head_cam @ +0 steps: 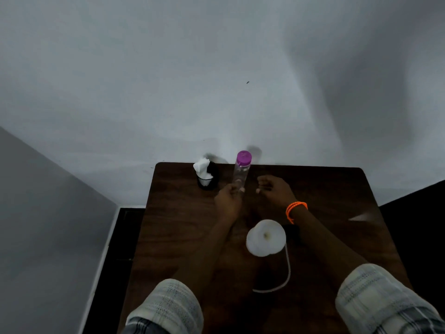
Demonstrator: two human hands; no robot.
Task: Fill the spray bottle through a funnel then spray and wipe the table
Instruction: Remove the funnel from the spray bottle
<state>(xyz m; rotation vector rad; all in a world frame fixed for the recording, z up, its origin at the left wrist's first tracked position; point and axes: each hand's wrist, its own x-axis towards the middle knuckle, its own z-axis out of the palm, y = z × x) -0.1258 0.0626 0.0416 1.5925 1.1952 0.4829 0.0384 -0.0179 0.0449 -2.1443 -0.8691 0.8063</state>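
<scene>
A dark wooden table [313, 189] stands against a pale wall, seen from above in dim light. The left hand [227, 198] grips the lower part of a clear water bottle [240, 174] with a purple cap [244, 157]; its fingers curl round the bottle's base, and the bottle stands roughly upright, leaning slightly toward the far edge of the table. Whether its base touches the tabletop cannot be told. The right hand [272, 190] hovers just beside the bottle, apart from it, its fingers curled inward and holding nothing that can be seen. An orange wristband [295, 209] circles the right wrist.

To the left of the bottle, near the far edge, a black mesh cup [208, 180] holds white tissues [201, 166] that stick out of its top. Nearer the person, between the two forearms, a white funnel [266, 237] shows its wide round mouth to the camera (the small hole sits at its centre); what it rests in is hidden beneath it. A thin white looped strip [286, 273] curves down from the funnel's right side across the tabletop. Both forearms wear rolled pale checked sleeves [168, 307]
</scene>
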